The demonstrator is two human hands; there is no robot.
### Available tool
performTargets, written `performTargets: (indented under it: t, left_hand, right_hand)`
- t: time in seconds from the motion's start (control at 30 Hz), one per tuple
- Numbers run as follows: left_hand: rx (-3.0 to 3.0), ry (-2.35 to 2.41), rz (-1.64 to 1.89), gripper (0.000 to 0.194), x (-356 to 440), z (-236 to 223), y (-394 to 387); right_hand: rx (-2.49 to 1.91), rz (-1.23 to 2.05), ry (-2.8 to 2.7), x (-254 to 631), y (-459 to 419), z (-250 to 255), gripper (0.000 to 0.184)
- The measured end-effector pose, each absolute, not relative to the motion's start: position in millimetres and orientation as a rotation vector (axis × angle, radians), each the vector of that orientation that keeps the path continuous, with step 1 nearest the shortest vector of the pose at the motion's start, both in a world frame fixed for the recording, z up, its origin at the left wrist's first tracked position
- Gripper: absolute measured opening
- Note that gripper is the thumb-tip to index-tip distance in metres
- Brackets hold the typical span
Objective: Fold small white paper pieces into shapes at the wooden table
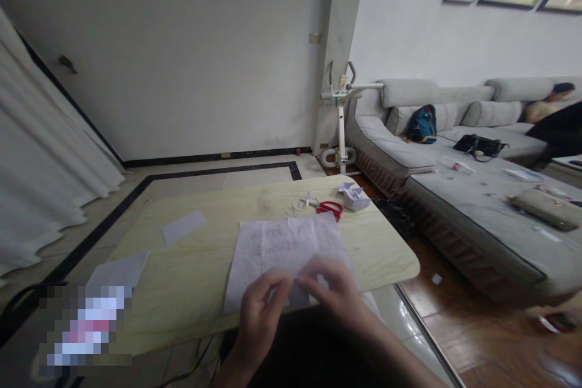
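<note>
My left hand (265, 303) and my right hand (331, 285) meet close together over the near edge of the table, both with fingers pinched. Between and below the fingertips shows a small greyish piece of paper (299, 299), partly hidden by the hands and blurred. Under my hands a large creased sheet of paper (282, 242) with faint print lies flat. Just beyond that sheet rest red-handled scissors (331, 210), beside a small tangle of pale string (297, 205). Crumpled or folded paper (354, 196) sits at the far right corner.
The pale wooden table (191, 279) carries a white paper slip (183, 228) and another sheet (119, 271) at left. A pixelated patch covers the lower left. To the right stands a grey sofa (454, 230) with bags and a person on it. White exercise equipment (341, 127) stands behind.
</note>
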State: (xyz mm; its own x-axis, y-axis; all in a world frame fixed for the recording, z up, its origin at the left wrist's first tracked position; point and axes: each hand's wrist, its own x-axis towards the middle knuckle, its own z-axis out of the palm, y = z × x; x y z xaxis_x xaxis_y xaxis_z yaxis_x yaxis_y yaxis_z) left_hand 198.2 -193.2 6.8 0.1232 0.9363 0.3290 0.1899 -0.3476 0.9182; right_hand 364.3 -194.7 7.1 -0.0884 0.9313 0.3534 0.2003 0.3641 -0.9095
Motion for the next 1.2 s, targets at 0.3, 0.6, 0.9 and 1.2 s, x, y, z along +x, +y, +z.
performTargets:
  t: [0.3, 0.6, 0.9, 1.2]
  left_hand:
    - [1.694, 1.085, 1.333, 0.021, 198, 9, -195]
    - [1.775, 1.055, 1.361, 0.023, 197, 0, -196]
    - [1.766, 1.163, 1.188, 0.023, 197, 7, -196]
    - [1.967, 1.144, 1.31, 0.022, 196, 10, -194]
  right_hand:
    - [-1.054, 0.85, -1.554, 364, -198, 13, 0.018]
    - [-1.046, 0.857, -1.605, 363, -203, 19, 0.015]
    - [-1.043, 0.838, -1.528, 362, -205, 24, 0.02]
    - [-1.082, 0.854, -1.469, 360, -204, 18, 0.019]
